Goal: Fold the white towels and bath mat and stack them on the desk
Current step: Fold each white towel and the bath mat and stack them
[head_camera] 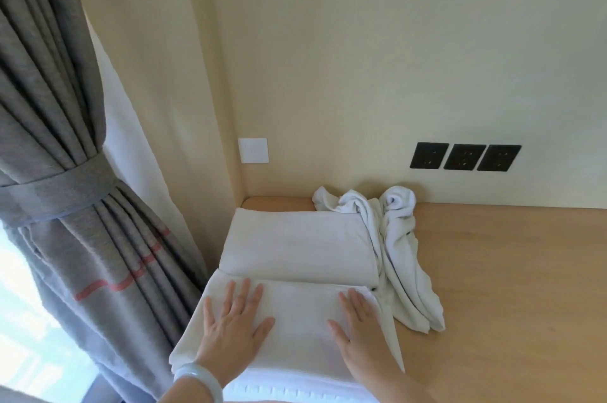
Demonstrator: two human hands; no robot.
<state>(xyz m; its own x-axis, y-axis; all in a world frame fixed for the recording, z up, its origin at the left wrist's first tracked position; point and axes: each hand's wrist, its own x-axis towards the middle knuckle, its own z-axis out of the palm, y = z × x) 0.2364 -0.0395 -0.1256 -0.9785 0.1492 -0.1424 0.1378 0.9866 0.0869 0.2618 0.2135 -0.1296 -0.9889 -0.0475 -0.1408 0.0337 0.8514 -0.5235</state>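
- The left hand (pixel 235 325) is lying flat, fingers straight and spread, pressing the near folded towel (pixel 295 323) and gripping nothing.
- The right hand (pixel 356 325) is pressing the same towel flat-palmed.
- A second folded towel (pixel 299 243) is lying just behind on the desk (pixel 509 271).
- A crumpled towel (pixel 397 245) is lying beside both.
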